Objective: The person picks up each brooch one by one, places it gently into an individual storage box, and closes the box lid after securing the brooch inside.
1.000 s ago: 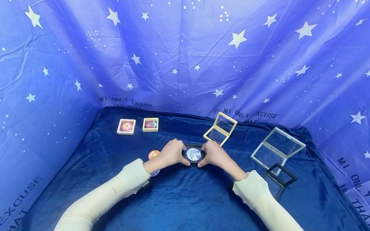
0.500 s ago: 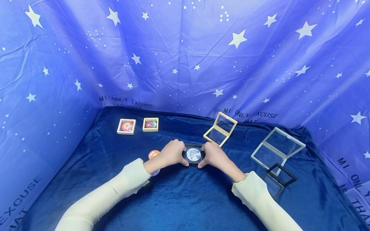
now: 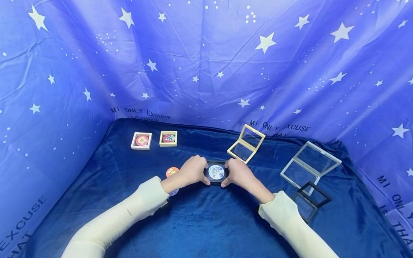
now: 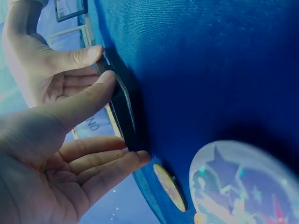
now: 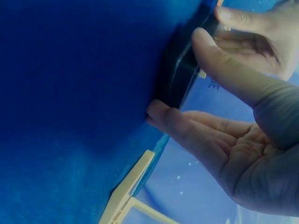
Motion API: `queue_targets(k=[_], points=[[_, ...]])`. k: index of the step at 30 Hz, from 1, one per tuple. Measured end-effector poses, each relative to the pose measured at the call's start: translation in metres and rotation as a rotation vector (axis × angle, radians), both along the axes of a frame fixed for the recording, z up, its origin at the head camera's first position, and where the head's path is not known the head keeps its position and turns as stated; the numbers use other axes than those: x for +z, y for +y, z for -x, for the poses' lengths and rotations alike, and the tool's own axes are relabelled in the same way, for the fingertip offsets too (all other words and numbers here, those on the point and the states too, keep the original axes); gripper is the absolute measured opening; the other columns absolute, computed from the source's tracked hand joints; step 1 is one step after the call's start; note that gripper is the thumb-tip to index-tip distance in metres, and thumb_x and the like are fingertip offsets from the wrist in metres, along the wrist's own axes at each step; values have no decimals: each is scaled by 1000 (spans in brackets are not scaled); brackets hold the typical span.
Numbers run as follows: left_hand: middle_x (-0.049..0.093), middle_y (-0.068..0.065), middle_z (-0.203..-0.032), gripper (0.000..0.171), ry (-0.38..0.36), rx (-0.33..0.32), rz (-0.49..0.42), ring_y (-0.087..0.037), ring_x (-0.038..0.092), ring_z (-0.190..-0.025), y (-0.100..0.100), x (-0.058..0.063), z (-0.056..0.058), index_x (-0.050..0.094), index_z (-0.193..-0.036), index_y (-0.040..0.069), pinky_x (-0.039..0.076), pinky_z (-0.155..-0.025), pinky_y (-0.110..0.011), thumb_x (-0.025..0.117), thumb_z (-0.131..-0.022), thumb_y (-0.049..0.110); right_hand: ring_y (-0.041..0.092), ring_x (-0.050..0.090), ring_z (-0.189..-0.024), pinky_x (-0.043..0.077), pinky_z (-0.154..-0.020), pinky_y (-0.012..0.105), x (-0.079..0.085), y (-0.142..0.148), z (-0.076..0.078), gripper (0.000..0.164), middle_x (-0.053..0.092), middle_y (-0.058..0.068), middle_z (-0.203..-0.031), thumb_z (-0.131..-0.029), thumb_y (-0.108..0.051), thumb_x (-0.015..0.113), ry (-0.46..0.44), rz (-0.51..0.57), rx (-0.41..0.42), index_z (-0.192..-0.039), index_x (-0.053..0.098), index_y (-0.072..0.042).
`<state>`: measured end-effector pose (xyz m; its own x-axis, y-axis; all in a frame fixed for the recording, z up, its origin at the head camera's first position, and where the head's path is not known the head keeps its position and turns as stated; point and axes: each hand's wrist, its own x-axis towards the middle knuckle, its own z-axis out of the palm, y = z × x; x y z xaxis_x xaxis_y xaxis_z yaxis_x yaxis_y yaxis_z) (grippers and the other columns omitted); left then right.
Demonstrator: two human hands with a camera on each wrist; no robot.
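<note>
In the head view, a black display frame lies on the cloth with a round blue-and-white badge showing through its middle. My left hand grips its left side, thumb at the near edge and fingers at the far one. On the right side my right hand grips it the same way. In the left wrist view the two halves of the black frame lie together, a thin seam along the side. An orange badge and a purple badge lie by my left wrist, partly hidden.
Two small boxed badges, a white box and a yellow box, stand at the back left. An open yellow frame is behind my right hand. Farther right are an open white frame and an open black frame. Starry curtains enclose the table.
Both hands keep their grip on the black display frame. The right forearm has shifted very slightly; the rest stays in place.
</note>
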<state>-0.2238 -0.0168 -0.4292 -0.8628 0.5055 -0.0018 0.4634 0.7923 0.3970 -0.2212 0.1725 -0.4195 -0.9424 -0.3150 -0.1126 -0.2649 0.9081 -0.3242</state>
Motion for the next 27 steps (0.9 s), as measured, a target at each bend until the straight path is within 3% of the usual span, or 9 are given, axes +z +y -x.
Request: queue_targets(k=[4, 7, 16, 23, 27], points=[[40, 8, -56, 38, 41, -15, 1, -9, 34, -56, 1, 0, -1, 66, -66, 9, 28, -52, -24, 97, -66, 31, 19, 59, -70, 51, -69, 38, 0, -3, -2, 44, 70, 6, -78, -56, -20, 101, 3, -26, -13, -85, 72, -3], [35, 9, -56, 39, 53, -9, -1, -9, 32, -56, 2, 0, -1, 65, -66, 10, 27, -52, -24, 97, -66, 31, 20, 60, -70, 51, -69, 39, 1, -3, -3, 44, 70, 6, -77, -56, -20, 101, 6, -31, -25, -85, 72, -3], [70, -1, -71, 36, 15, 23, -23, -12, 50, -62, 2, 2, -4, 77, -83, 4, 38, -58, -28, 97, -66, 29, 18, 56, -68, 49, -68, 37, -1, -2, -4, 44, 70, 5, -77, -57, -19, 100, 0, -8, -20, -86, 72, -2], [73, -4, -75, 36, 5, 30, -43, -11, 51, -63, 2, 1, -6, 78, -86, 3, 38, -58, -27, 97, -66, 28, 18, 55, -67, 49, -67, 37, -1, -2, -4, 44, 68, 4, -75, -56, -20, 101, 5, -7, -17, -85, 72, -3], [78, -8, -87, 40, 14, 30, -44, -12, 58, -68, 1, 0, -7, 80, -92, 3, 42, -60, -27, 97, -67, 29, 17, 50, -65, 44, -64, 34, -2, -2, -5, 42, 63, 1, -70, -56, -19, 101, 9, -6, -14, -80, 70, -4]])
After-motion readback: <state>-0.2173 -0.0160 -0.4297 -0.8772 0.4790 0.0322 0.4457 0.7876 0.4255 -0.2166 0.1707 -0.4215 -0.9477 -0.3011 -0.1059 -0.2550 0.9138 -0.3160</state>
